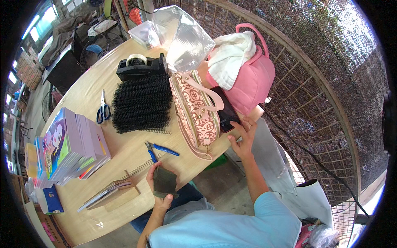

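Low in front of my body, my left hand [159,194] grips a dark olive, flat angular object [164,182]; its kind is not clear. My right hand [245,137] rests at the table's right edge, fingers apart, fingertips at the lower end of a dark phone [226,110]. That phone lies partly under a pink patterned handbag [197,109] with a strap. Behind the phone sits a pink bag [250,84] with a white cloth [233,58] draped over it. Blue-handled pliers [159,149] lie just beyond my left hand.
A metal spiral coil [138,168] runs into a small wooden block [120,194]. Stacked booklets [78,144] stand at left. Scissors [103,109], black spiral coils [141,105], a tape dispenser [140,66] and clear plastic [184,39] lie farther back. A wire mesh [306,87] borders the right.
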`<move>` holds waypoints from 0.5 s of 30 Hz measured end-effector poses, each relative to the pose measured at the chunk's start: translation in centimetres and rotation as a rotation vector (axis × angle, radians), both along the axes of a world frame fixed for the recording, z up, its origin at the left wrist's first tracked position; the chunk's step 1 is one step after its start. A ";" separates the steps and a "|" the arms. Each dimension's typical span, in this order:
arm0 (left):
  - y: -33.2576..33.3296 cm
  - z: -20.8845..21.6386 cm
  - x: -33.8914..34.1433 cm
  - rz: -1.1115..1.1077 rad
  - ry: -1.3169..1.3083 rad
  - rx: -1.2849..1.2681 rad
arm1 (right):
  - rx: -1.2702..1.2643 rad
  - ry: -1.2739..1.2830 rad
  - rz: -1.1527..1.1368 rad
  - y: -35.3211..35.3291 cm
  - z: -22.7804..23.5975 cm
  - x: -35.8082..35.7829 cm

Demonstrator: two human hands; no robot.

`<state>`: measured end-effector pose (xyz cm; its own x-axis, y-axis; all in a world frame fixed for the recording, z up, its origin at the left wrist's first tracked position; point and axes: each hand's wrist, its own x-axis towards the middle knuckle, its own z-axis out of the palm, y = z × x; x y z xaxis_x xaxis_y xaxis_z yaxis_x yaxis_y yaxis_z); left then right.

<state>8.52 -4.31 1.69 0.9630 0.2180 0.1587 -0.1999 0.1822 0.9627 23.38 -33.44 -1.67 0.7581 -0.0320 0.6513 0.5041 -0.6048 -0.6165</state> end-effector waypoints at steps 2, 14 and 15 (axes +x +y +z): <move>0.0 0.1 0.0 0.004 0.007 0.007 | -0.072 0.013 -0.025 0.2 0.4 0.1; 0.2 -0.3 0.0 0.006 -0.003 0.036 | -0.019 0.042 -0.059 0.4 -0.1 0.3; 0.1 -0.2 0.0 0.014 -0.002 0.033 | 0.065 0.040 -0.051 0.5 0.2 0.3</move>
